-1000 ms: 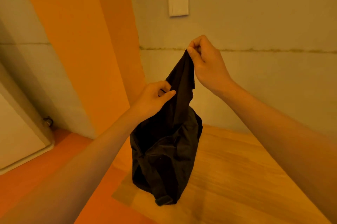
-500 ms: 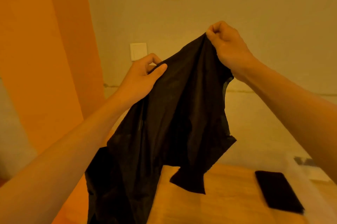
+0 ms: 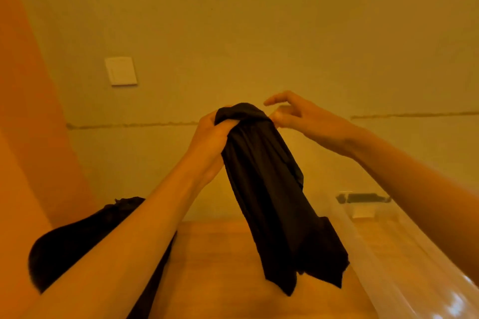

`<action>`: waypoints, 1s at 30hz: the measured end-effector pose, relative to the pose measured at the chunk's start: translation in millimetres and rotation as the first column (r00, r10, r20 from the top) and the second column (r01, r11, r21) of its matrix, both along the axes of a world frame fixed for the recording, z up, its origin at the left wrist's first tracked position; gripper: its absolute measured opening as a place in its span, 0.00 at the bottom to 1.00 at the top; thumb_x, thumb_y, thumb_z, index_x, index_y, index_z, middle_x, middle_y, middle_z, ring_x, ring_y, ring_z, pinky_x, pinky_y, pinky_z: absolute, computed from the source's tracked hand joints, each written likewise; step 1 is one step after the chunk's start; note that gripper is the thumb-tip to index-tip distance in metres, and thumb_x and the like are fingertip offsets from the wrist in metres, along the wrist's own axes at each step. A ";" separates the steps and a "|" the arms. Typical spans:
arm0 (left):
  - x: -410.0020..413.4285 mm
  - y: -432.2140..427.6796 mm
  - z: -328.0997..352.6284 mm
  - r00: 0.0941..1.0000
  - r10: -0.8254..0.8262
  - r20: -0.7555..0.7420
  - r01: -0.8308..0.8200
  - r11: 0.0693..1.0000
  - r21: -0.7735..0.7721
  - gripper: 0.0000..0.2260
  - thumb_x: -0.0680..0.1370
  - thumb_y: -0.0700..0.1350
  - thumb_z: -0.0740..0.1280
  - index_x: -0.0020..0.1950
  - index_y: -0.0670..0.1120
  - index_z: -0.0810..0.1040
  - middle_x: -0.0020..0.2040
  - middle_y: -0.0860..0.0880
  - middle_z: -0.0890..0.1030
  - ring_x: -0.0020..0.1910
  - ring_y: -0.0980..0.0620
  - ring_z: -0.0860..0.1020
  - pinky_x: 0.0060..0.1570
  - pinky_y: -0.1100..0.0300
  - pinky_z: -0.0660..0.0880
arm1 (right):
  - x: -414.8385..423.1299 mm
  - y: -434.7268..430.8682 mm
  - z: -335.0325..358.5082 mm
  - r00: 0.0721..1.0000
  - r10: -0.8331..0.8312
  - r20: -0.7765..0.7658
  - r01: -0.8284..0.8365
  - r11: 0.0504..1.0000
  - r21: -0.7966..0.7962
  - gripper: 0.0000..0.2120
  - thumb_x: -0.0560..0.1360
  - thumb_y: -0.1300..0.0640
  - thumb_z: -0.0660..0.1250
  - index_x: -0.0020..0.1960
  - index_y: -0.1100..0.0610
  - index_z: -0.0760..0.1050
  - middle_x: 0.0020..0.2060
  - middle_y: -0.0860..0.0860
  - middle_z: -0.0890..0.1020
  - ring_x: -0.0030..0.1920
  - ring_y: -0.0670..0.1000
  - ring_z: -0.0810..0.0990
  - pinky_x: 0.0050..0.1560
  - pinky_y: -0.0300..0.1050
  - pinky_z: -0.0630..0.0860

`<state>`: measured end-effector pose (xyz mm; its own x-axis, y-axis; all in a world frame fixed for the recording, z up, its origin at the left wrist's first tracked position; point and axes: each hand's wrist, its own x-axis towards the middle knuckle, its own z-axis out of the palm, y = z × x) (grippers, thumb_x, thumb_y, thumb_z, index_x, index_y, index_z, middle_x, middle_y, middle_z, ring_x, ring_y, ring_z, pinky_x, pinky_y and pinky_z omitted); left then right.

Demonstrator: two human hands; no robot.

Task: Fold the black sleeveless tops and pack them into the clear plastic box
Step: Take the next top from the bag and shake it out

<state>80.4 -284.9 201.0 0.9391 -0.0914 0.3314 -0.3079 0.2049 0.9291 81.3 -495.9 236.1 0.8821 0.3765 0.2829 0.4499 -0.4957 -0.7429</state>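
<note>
Nearest, a heap of black tops (image 3: 77, 241) lies unfolded below and left of the held black top (image 3: 272, 202), and the clear plastic box (image 3: 375, 254) sits to its lower right, contents not discernible. The left hand (image 3: 212, 134) clutches the held top's bunched upper end, and the right hand (image 3: 305, 121) is just right of it, fingers loose and holding nothing. Folding seems barely begun.

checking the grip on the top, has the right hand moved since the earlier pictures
Yes. The right hand has dropped: it was level with the wall switch, above the wall crack, and now sits at the crack, opened.
</note>
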 end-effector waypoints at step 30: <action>-25.1 48.4 -28.9 0.973 0.071 0.220 -0.146 0.926 0.347 0.17 0.75 0.40 0.76 0.62 0.51 0.79 0.53 0.51 0.85 0.50 0.49 0.85 0.50 0.52 0.82 | -2.9 41.0 -49.0 0.992 0.094 -0.083 -0.083 0.988 0.133 0.11 0.81 0.51 0.67 0.50 0.59 0.79 0.44 0.53 0.82 0.51 0.51 0.82 0.67 0.60 0.71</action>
